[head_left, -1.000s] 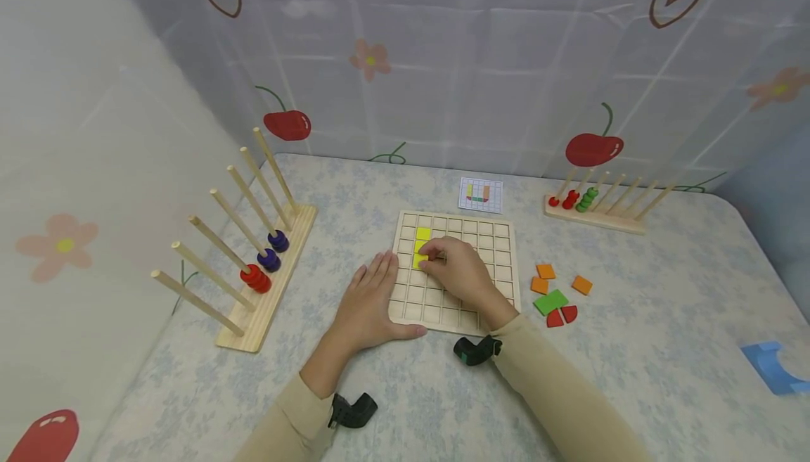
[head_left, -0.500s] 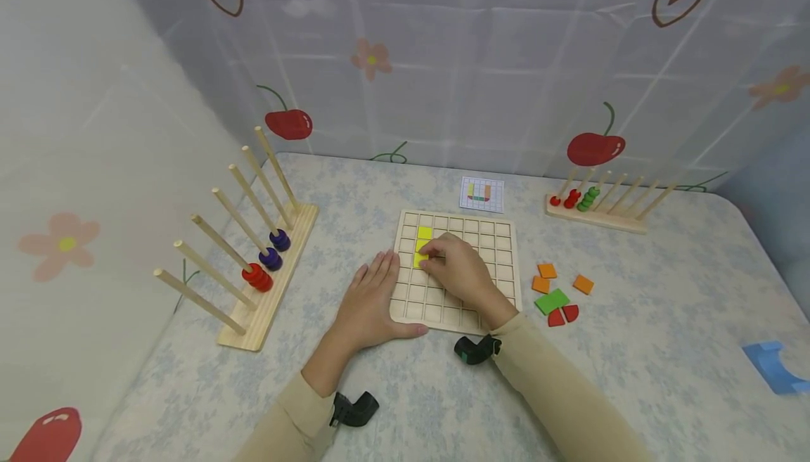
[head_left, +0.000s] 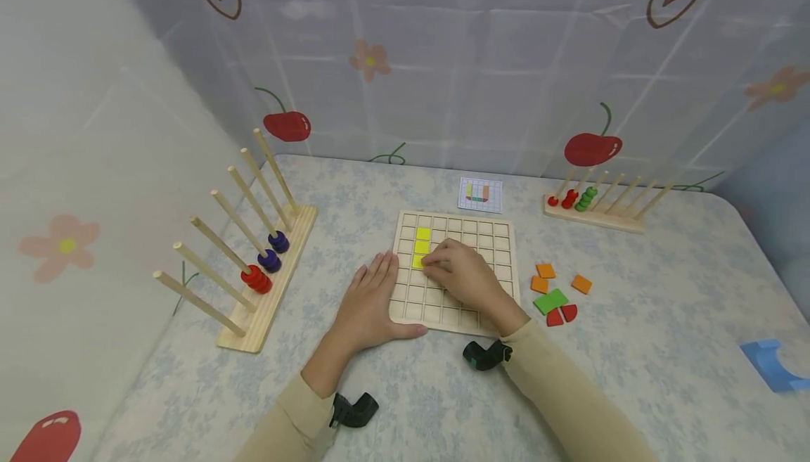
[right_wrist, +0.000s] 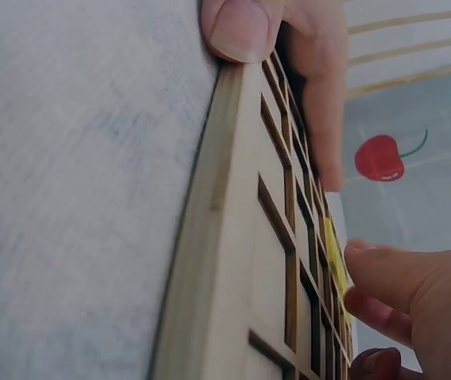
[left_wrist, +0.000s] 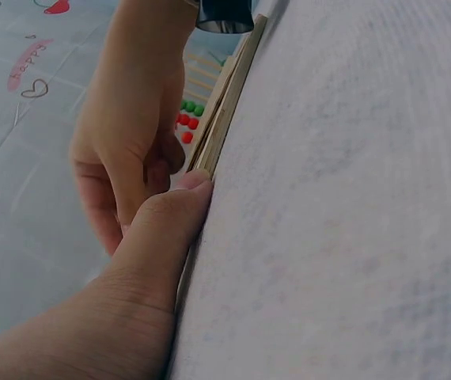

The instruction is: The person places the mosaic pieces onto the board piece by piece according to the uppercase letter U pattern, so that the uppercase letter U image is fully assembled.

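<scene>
A wooden grid board point(head_left: 443, 318) lies flat on the table, with three yellow square tiles in one column of its cells. The top tile point(head_left: 423, 233) and middle tile point(head_left: 422, 247) are in full view; the lowest tile point(head_left: 418, 261) is partly covered by my right hand point(head_left: 465, 276). That hand leans over the board, thumb and fingers bent and their tips right at the lowest tile's right edge. My left hand point(head_left: 367, 307) lies flat at the board's left side, fingers straight, thumb point(left_wrist: 180, 210) along the near edge.
Right of the board lie three orange squares point(head_left: 545, 271), a green rectangle point(head_left: 551, 302) and two red quarter-rounds point(head_left: 569, 313). Behind it is a pattern card point(head_left: 480, 195). Peg racks with beads stand at left point(head_left: 278, 286) and back right point(head_left: 595, 220). A blue piece point(head_left: 773, 367) sits far right.
My right hand has drawn slightly to the right and toward me, bringing the middle yellow tile fully into view. The left hand has stayed in place.
</scene>
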The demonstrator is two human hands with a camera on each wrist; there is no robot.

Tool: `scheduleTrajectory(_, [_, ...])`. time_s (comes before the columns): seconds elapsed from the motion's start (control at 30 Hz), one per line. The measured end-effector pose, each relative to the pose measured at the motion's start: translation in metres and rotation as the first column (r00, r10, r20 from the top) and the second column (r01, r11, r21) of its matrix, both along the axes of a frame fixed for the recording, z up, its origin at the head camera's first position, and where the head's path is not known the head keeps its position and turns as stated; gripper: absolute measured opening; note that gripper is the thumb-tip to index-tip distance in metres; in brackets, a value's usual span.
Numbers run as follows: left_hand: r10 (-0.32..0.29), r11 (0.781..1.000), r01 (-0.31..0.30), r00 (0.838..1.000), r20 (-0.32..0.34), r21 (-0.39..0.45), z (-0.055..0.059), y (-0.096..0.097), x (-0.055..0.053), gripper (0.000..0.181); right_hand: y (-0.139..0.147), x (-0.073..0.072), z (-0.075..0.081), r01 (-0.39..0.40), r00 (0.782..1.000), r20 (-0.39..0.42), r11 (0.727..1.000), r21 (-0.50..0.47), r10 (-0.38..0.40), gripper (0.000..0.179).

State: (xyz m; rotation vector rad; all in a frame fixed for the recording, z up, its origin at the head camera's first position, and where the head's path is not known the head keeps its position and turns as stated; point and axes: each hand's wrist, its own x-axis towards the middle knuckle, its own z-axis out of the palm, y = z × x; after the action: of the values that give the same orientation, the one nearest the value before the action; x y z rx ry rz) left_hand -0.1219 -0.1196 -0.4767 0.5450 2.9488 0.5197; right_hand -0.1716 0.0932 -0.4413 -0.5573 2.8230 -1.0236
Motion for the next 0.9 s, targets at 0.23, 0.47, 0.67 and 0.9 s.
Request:
scheduleTrajectory(0.23, [0.017,1.0,-0.017,1.0,0.015,-0.01,0.001,0.002,0.0,0.136,0.032,0.017,0.012,0.04,0.999,-0.015,0.999,-0.008,-0.04,0.026])
scheduleTrajectory(0.47, [0.018,1.0,-0.018,1.0,0.021,-0.007,0.001,0.002,0.0,0.136,0.081,0.035,0.021,0.113,0.994,0.008,0.993,0.02,-0.113,0.029])
scheduleTrajectory(0.67, [0.015,1.0,-0.015,0.999,0.032,0.012,0.002,0.002,0.0,0.136,0.128,0.052,0.022,0.185,0.983,-0.014,0.98,0.073,-0.185,0.033])
scheduleTrajectory(0.9, [0.016,0.999,-0.017,0.999,0.041,0.027,0.004,0.003,0.0,0.137,0.165,0.073,0.022,0.254,0.967,-0.011,0.96,0.117,-0.254,0.029])
